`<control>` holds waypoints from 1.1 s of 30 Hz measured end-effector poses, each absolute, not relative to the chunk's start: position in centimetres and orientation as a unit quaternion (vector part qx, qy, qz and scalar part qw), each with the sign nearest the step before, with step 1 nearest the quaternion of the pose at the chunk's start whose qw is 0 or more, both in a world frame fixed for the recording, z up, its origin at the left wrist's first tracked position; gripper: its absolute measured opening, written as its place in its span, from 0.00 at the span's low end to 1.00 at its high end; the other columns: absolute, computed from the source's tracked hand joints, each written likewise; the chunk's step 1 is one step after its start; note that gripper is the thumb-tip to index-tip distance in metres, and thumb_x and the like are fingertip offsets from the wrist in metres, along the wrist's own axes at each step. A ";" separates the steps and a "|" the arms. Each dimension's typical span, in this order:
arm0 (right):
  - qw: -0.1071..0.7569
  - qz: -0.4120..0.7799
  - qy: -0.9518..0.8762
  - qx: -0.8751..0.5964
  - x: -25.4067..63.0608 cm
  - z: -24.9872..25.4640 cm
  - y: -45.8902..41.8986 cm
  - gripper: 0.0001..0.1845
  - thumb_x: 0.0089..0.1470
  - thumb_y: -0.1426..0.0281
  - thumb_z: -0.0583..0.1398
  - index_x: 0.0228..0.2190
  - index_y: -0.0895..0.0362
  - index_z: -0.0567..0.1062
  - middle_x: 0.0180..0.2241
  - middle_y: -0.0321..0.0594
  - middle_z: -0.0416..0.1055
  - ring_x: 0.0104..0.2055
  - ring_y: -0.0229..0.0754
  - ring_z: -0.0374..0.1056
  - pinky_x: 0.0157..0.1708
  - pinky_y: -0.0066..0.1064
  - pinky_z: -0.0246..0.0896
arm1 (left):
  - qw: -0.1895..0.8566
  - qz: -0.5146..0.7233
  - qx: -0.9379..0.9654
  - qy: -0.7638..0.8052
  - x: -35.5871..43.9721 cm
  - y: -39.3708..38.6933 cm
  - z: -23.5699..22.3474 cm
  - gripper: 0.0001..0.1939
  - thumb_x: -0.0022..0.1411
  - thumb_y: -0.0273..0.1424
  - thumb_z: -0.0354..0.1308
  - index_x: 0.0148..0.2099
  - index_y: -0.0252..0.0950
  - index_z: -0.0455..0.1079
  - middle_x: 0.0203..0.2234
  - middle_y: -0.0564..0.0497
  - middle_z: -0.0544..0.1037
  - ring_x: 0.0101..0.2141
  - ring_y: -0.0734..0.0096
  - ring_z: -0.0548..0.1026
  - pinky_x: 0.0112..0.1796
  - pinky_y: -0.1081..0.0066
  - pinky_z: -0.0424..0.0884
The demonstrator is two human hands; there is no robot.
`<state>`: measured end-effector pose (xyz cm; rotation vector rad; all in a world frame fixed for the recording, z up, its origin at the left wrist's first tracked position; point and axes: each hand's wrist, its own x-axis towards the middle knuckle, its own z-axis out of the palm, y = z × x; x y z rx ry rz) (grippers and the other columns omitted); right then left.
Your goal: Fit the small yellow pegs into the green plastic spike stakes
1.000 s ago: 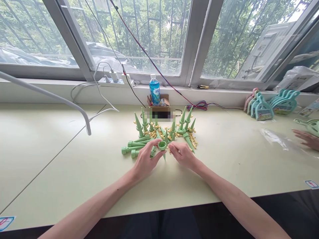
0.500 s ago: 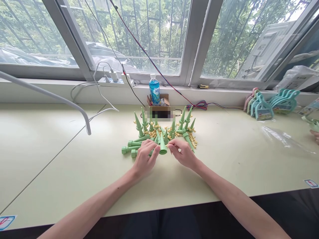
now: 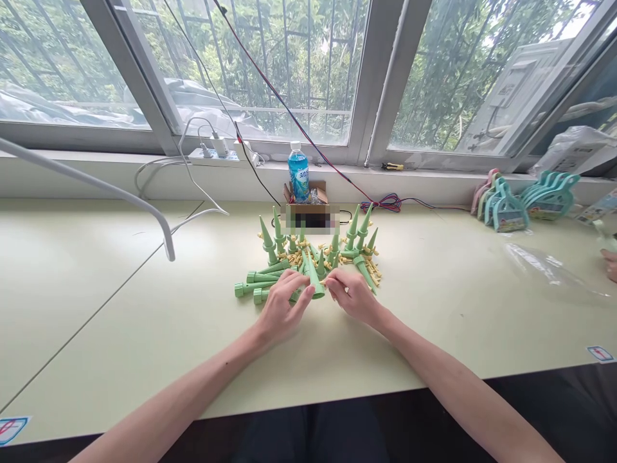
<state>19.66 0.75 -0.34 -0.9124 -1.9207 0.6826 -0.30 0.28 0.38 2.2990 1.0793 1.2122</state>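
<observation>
The green cone [image 3: 317,285] is in the middle, just above the table [image 3: 434,308]. The left hand [image 3: 284,302] grips it, tipped with its wide end toward the person, maybe so its side is easy to reach. The right hand [image 3: 355,297] pinches a small yellow bit [image 3: 323,283] by the cone. More yellow bits [image 3: 372,269] lie behind, perhaps to be close. Some cones [image 3: 353,231] stand up; others lie down. A blue bottle [image 3: 299,175] is at the back, near big windows [image 3: 289,71]. Another person's hand [image 3: 611,265] shows far right.
</observation>
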 end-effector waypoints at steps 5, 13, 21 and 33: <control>0.422 0.261 -0.780 -0.382 19.8 -0.6 1.0 0.23 0.67 0.55 0.48 0.25 0.55 0.65 0.19 0.33 0.63 0.21 0.35 0.58 0.25 0.28 0.55 | 0.163 0.425 0.813 0.364 -0.4 0.2 0.5 0.10 0.67 0.34 0.53 0.43 0.35 0.72 0.35 0.45 0.77 0.40 0.61 0.71 0.39 0.63 0.72; 0.426 0.260 -0.771 -0.397 19.8 -0.5 0.9 0.28 0.68 0.53 0.45 0.21 0.54 0.62 0.18 0.34 0.62 0.20 0.35 0.58 0.23 0.28 0.54 | 0.134 0.445 0.828 0.315 -0.3 0.6 0.1 0.12 0.66 0.30 0.57 0.51 0.39 0.72 0.37 0.46 0.77 0.39 0.63 0.73 0.40 0.62 0.74; 0.425 0.260 -0.773 -0.392 19.7 -0.6 1.0 0.27 0.68 0.55 0.46 0.22 0.55 0.64 0.19 0.34 0.63 0.20 0.35 0.59 0.25 0.28 0.55 | 0.127 0.439 0.818 0.349 -0.2 0.4 -0.3 0.12 0.68 0.29 0.54 0.52 0.42 0.71 0.43 0.46 0.73 0.41 0.66 0.75 0.40 0.65 0.75; 0.475 0.241 -0.754 -0.385 19.6 0.0 0.7 0.18 0.67 0.61 0.51 0.28 0.56 0.70 0.20 0.33 0.65 0.21 0.35 0.61 0.25 0.27 0.56 | 0.148 0.453 0.763 0.438 -0.1 0.5 -0.2 0.11 0.70 0.33 0.50 0.50 0.37 0.70 0.37 0.49 0.77 0.39 0.66 0.77 0.42 0.67 0.73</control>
